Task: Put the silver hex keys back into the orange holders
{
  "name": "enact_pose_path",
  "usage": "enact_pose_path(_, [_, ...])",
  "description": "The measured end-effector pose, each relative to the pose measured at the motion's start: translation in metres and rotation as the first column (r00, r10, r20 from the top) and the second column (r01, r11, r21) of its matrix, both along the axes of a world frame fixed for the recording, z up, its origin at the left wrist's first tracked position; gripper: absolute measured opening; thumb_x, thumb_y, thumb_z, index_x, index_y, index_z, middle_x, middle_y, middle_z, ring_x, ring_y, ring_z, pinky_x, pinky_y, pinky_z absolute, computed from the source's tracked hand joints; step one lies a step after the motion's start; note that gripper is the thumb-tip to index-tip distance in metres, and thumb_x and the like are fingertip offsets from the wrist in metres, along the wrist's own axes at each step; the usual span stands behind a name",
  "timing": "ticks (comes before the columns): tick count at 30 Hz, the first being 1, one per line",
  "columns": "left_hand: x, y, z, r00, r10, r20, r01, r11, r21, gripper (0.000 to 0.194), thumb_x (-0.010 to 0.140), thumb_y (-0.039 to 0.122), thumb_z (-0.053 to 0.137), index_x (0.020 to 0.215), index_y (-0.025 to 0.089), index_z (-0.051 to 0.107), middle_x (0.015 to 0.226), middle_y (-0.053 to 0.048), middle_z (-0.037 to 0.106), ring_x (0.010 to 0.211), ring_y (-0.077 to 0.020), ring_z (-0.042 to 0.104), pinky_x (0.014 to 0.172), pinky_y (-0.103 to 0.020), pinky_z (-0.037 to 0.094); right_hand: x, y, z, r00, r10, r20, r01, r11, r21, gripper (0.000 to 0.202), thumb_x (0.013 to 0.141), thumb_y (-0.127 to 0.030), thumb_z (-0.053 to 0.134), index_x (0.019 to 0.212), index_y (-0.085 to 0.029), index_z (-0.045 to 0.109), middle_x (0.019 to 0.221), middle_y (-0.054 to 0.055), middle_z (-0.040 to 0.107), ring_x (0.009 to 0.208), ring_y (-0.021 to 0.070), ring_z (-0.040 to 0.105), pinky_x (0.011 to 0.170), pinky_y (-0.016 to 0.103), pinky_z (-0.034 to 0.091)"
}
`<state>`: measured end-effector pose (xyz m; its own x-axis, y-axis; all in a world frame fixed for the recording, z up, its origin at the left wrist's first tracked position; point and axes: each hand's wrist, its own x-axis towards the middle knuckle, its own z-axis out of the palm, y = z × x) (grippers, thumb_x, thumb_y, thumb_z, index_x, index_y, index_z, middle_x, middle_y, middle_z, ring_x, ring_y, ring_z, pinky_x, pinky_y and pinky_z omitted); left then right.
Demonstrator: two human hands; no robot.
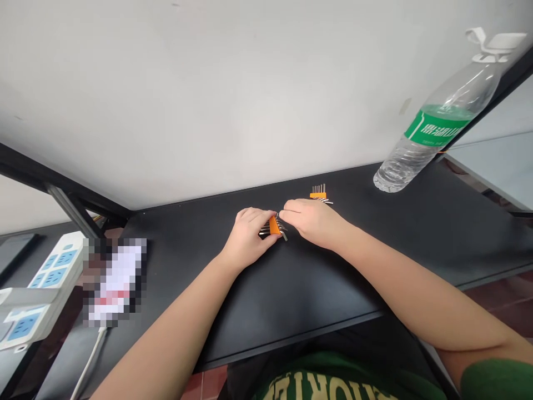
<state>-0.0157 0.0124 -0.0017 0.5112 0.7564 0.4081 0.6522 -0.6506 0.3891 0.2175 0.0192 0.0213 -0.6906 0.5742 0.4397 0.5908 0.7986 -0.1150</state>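
An orange holder [274,225] with several metal hex keys sits low over the black table, gripped between the thumb and fingers of my left hand [249,236]. The short bent ends of the keys stick out on its right side. At those ends, my right hand [308,220] has its fingertips pinched together by the top of the holder; whether they grip a single key is hidden. Just behind my right hand lies a second orange hex key holder [318,195], its keys pointing toward the wall and partly covered by the hand.
A large water bottle [425,130] with a green label stands at the right rear. On the left are a white power strip [50,283] and a blurred-out device with a cable [94,353]. A white wall [216,100] rises behind the black table [291,300].
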Motion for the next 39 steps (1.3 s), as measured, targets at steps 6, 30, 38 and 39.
enact_pose_path(6, [0.003,-0.002,0.002,0.997,-0.071,0.028,0.072,0.997,-0.025,0.033,0.089,0.033,0.074,0.120,0.025,0.064,0.110,-0.004,0.074,0.107,-0.0234,0.067,0.115,-0.049,0.039,-0.001,0.004,-0.004,0.978,0.083,-0.190,-0.107,0.987,-0.119,0.028,0.103,-0.013,0.046,0.089,-0.019,0.069,0.097,0.006,0.067,0.077,0.0155,0.056,0.068,0.029,0.043])
enact_pose_path(30, [0.001,-0.003,0.001,0.999,-0.002,0.044,0.000,0.998,0.056,0.039,0.092,0.037,0.069,0.129,0.026,0.062,0.118,-0.006,0.075,0.109,-0.0238,0.070,0.119,-0.050,0.040,-0.012,0.011,-0.015,0.816,-0.370,-0.445,-0.331,0.332,-0.883,0.043,0.096,-0.058,0.060,0.080,-0.018,0.064,0.067,0.001,0.063,0.061,0.0143,0.059,0.058,0.028,0.046])
enact_pose_path(38, [-0.008,0.011,-0.008,0.974,0.193,-0.117,-0.197,0.980,-0.026,0.043,0.088,0.030,0.070,0.131,0.025,0.064,0.127,-0.008,0.073,0.118,-0.0318,0.065,0.109,-0.057,0.043,0.032,0.028,0.005,0.826,-0.563,0.028,0.550,0.795,-0.256,0.017,0.098,-0.033,0.059,0.098,-0.019,0.068,0.107,0.012,0.066,0.094,0.0254,0.061,0.073,0.035,0.042])
enact_pose_path(39, [-0.009,0.012,-0.009,0.971,0.202,-0.131,-0.210,0.976,-0.051,0.043,0.089,0.031,0.069,0.131,0.026,0.064,0.130,-0.008,0.072,0.121,-0.0330,0.063,0.109,-0.058,0.043,0.040,0.032,0.006,0.801,-0.593,0.084,0.595,0.770,-0.230,0.018,0.097,-0.036,0.061,0.100,-0.018,0.067,0.109,0.013,0.064,0.098,0.0279,0.061,0.071,0.035,0.041])
